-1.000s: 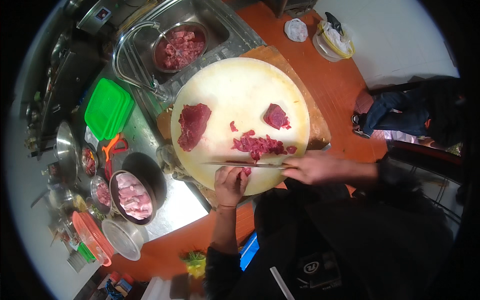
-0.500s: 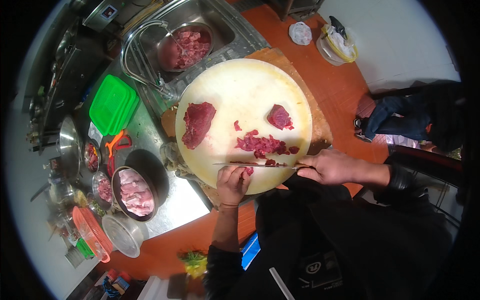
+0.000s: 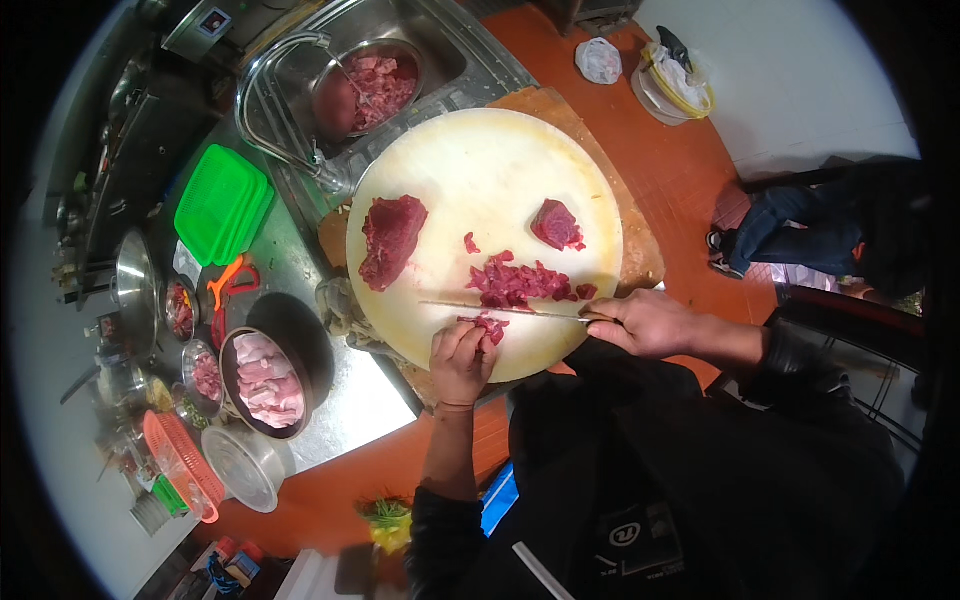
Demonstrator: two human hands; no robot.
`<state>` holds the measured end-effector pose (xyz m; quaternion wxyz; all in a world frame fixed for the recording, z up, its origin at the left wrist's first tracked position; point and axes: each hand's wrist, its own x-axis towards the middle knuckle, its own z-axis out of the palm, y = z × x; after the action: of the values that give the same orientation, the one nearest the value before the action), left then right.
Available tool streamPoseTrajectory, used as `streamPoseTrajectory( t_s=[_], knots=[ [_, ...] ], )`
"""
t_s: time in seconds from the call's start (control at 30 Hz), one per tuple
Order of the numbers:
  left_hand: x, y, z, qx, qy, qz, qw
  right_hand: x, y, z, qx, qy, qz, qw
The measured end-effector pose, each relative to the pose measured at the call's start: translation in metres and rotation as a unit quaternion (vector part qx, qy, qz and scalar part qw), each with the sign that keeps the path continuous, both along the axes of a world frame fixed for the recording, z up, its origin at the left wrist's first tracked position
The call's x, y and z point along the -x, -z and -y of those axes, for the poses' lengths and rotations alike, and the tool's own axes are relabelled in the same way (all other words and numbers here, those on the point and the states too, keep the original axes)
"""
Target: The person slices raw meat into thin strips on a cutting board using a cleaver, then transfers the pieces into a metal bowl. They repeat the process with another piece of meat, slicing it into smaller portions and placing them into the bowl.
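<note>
My right hand (image 3: pixel 648 322) is closed round the handle of a kitchen knife (image 3: pixel 500 309). The blade lies across a round, pale cutting board (image 3: pixel 430 140), its tip toward the left. Just on the near side of the blade, my left hand (image 3: pixel 463 360) has its fingers curled against a small piece of red meat (image 3: pixel 492 328). A pile of chopped red meat (image 3: pixel 515 282) sits along the blade's far side. Farther back on the board are a large chunk of meat (image 3: pixel 393 240) at the left and a smaller chunk (image 3: pixel 556 224) at the right.
Behind the board, a metal bowl of meat pieces (image 3: pixel 378 95) stands in the sink (image 3: pixel 445 60). On the left counter are green baskets (image 3: pixel 222 205), orange-handled scissors (image 3: pixel 228 280) and a bowl of pale meat (image 3: pixel 265 380). A person (image 3: pixel 790 230) is at the right, near a lined bucket (image 3: pixel 668 92).
The knife has moved away from my left fingers toward the chopped pile, and the pieces now lie closer together. More of the meat by my left fingertips shows.
</note>
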<state>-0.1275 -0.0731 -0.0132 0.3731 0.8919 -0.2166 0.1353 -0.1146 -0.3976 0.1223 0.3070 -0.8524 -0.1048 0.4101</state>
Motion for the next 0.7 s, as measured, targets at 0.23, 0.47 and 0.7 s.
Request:
streamPoseTrajectory(
  t_s=[0.23, 0.47, 0.7],
  knots=[
    [0.003, -0.001, -0.001, -0.001, 0.006, -0.020, 1.000, -0.028, 0.002, -0.074, 0.016, -0.017, -0.086, 0.996],
    [0.001, -0.007, -0.002, -0.013, 0.013, 0.006, 1.000, -0.001, 0.045, -0.054, -0.071, 0.008, 0.097, 0.993],
    [0.008, -0.009, -0.006, -0.023, -0.011, 0.007, 1.000, 0.004, -0.001, -0.008, -0.018, 0.030, 0.004, 0.999]
  ],
)
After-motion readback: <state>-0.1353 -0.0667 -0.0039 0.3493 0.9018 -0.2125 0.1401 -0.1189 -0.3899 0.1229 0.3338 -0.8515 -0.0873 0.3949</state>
